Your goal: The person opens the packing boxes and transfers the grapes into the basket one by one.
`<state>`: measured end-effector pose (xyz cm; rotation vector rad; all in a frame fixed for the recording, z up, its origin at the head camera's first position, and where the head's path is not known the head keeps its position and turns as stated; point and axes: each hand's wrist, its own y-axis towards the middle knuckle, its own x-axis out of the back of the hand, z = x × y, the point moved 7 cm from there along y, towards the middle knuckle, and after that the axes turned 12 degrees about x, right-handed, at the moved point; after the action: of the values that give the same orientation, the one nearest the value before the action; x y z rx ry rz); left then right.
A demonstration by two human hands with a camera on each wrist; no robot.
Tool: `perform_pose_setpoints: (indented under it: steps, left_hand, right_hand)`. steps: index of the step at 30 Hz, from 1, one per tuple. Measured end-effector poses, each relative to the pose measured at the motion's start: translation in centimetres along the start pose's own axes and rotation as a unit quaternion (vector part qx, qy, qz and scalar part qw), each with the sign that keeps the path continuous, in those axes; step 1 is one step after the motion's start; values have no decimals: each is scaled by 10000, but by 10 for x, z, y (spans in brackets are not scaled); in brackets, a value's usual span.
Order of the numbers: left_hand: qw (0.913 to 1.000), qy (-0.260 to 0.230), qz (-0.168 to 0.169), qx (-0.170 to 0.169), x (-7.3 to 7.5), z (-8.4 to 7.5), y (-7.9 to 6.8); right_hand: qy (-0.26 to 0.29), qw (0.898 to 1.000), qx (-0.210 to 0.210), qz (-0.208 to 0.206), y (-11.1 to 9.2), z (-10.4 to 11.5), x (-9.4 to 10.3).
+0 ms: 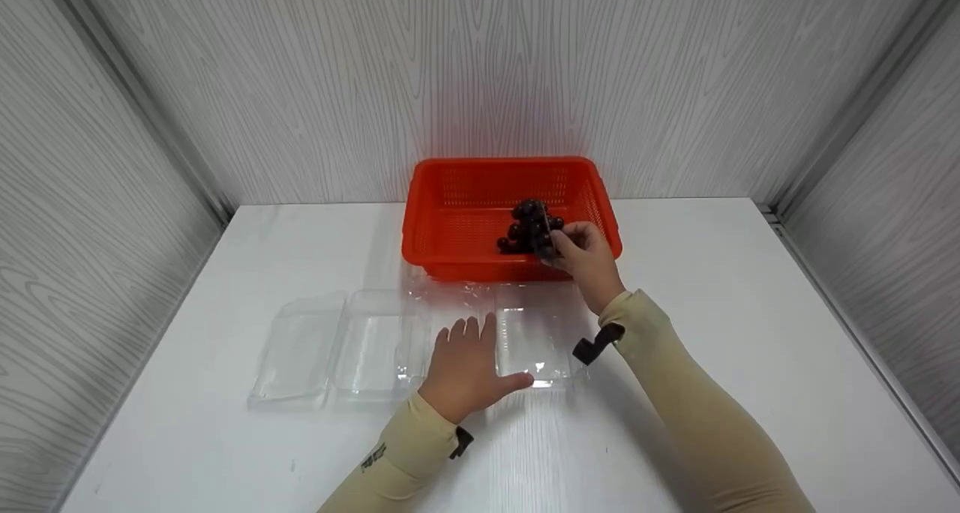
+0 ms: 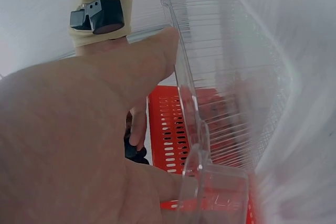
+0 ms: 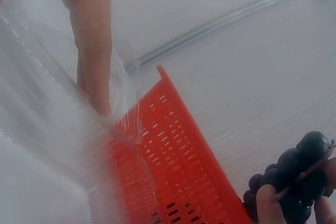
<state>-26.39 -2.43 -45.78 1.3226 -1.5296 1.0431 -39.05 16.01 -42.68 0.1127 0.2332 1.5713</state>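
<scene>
Dark grapes (image 1: pixel 531 224) on a stem are pinched in my right hand (image 1: pixel 589 262), over the front right part of the red basket (image 1: pixel 442 258). In the right wrist view, fingers and thumb hold the bunch of grapes (image 3: pixel 296 174) by its stem. My left hand (image 1: pixel 466 374) lies spread over a clear plastic clamshell box (image 1: pixel 536 348), thumb out to the right. The left wrist view has the thumb against the rim of the clear box (image 2: pixel 191 103). Whether other grapes lie in the basket beneath the held bunch, I cannot tell.
Left of my left hand sits another clear plastic clamshell (image 1: pixel 300 348), lying opened flat on the white table (image 1: pixel 187 423). The basket stands behind the boxes, close to the wood-grain back wall (image 1: pixel 337 85). Side walls (image 1: pixel 885 160) enclose the table left and right.
</scene>
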Motion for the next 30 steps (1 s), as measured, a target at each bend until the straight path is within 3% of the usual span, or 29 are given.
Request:
perform_pose_setpoints:
  steps: [17,22,27,30]
  left_hand:
    - [10000,-45,-79,-29,2,-3,-1]
    - [9999,-17,-43,-92,1,-5,-1]
    - [9999,106,-36,-124,0,-3,1]
    - [9997,107,-98,-176,1,-4,1]
  right_hand:
    - [48,10000,36,8,4,-1,-2]
    - [184,9947,538,852,-4,-4,-13]
    - [-49,9723,1474,1811,-27,1,-24]
    - [-571,9557,1848,2219,-43,8,-26]
